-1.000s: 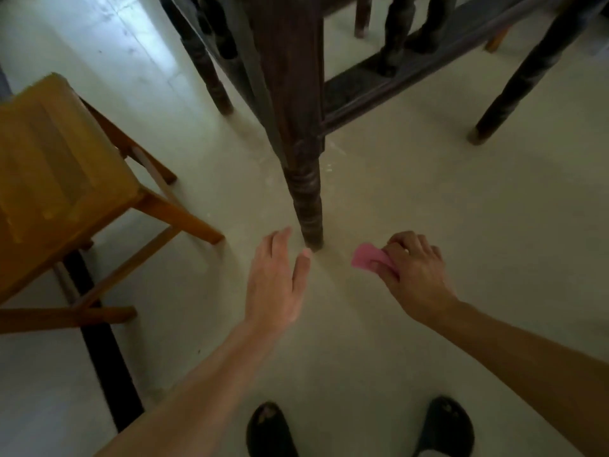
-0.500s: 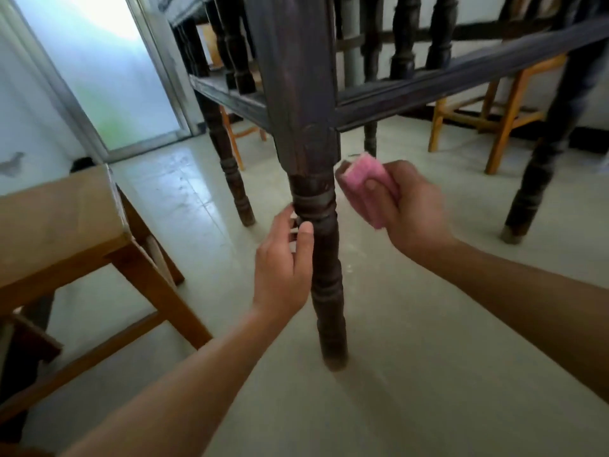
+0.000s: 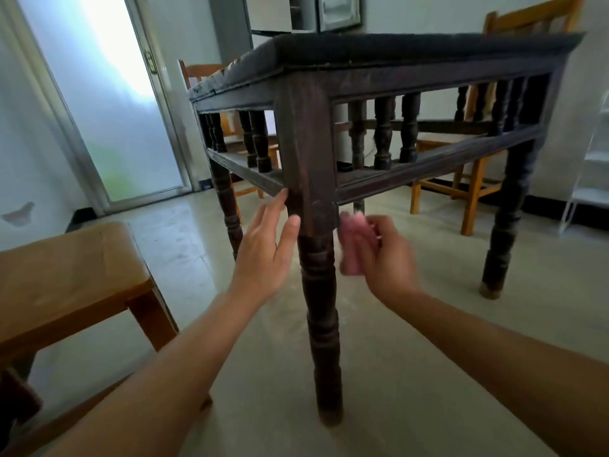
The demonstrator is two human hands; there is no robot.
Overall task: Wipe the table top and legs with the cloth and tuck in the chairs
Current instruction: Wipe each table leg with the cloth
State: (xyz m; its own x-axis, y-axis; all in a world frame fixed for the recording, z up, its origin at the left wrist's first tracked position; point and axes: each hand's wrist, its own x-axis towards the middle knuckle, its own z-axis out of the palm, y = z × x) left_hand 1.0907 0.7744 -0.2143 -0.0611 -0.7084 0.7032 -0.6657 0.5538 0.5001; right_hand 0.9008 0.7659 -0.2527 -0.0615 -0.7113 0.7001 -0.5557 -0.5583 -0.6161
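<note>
Head view: a person crouches at the near corner of a dark wooden table [image 3: 428, 49], both bare hands raised to its front leg [image 3: 318, 291], which stands upright with its long axis running straight from the square corner post down to the pale floor [image 3: 412, 374]. The right hand [image 3: 384, 258] has its fingers [image 3: 365, 240] curled closed around a bunched pink cloth [image 3: 351, 249], blurred with motion, which sits just to the right of the leg where the square post gives way to the turned section; whether the cloth is actually touching the wood cannot be told. The left hand [image 3: 268, 252] is spread open and holds nothing, its fingertips resting against the left face of the post, so the leg stands between the two hands and the cloth-bearing hand is the nearer to the work. By the look of it the leg-wiping step is in hand, and the stroke to come would follow the leg's length, up or down. Three other dark legs stand untouched farther off. One light wooden chair [image 3: 66, 282] sits at lower left, pulled well clear of the table; another [image 3: 468, 179] stands behind the table at right and a third [image 3: 211, 72] beyond its far left side, none tucked in. No container shows near the hands; a white rack [image 3: 590, 179] stands at the right edge, its contents hidden.
</note>
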